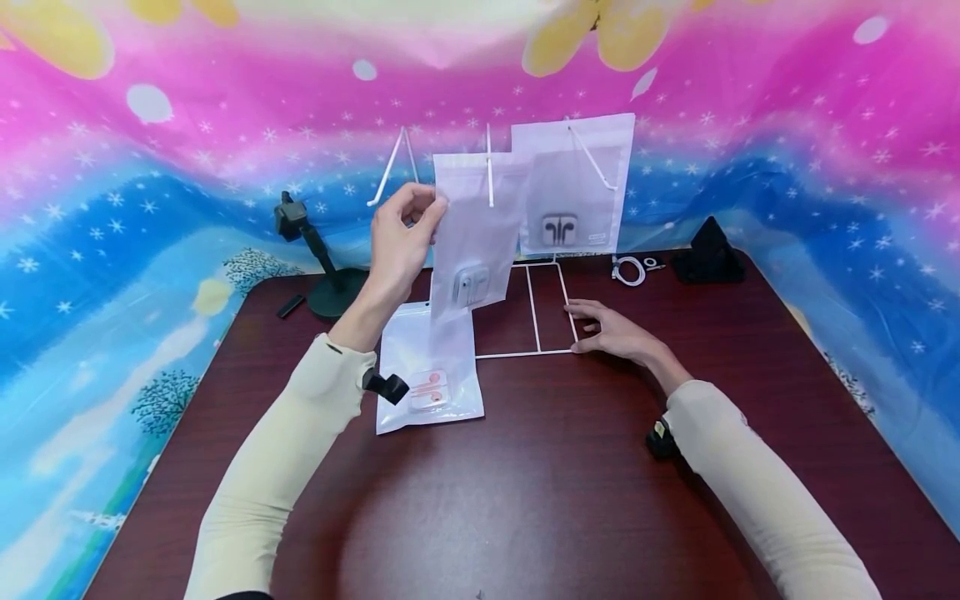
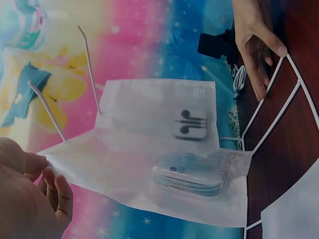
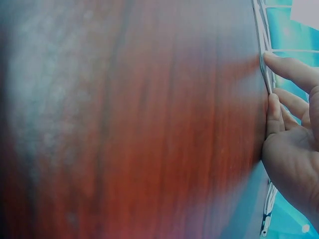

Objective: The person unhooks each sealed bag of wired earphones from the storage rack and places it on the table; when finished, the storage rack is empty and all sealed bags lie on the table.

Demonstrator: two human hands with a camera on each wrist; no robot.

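My left hand [image 1: 402, 229] pinches the upper left edge of a white plastic pouch [image 1: 480, 217] with earphones in a clear case [image 1: 471, 286]. This pouch tilts at the middle hook [image 1: 491, 171] of a white wire rack; whether the hook passes through it I cannot tell. Behind, to the right, a second pouch [image 1: 570, 167] with dark-looking earphones [image 1: 558, 229] hangs on another hook [image 1: 592, 157]. My right hand [image 1: 618, 333] touches the right rail of the rack's base [image 1: 525, 353], fingers spread, thumb near the front corner. In the right wrist view, these fingers [image 3: 286, 69] meet the rail.
A third pouch with pink earphones [image 1: 429, 390] lies on the table at the rack's left front. The left hook [image 1: 386, 167] holds nothing. At the back stand a black stand [image 1: 318, 250] and a black holder [image 1: 708, 254], with a coiled white cable [image 1: 628, 271] and a small black bar [image 1: 290, 306].
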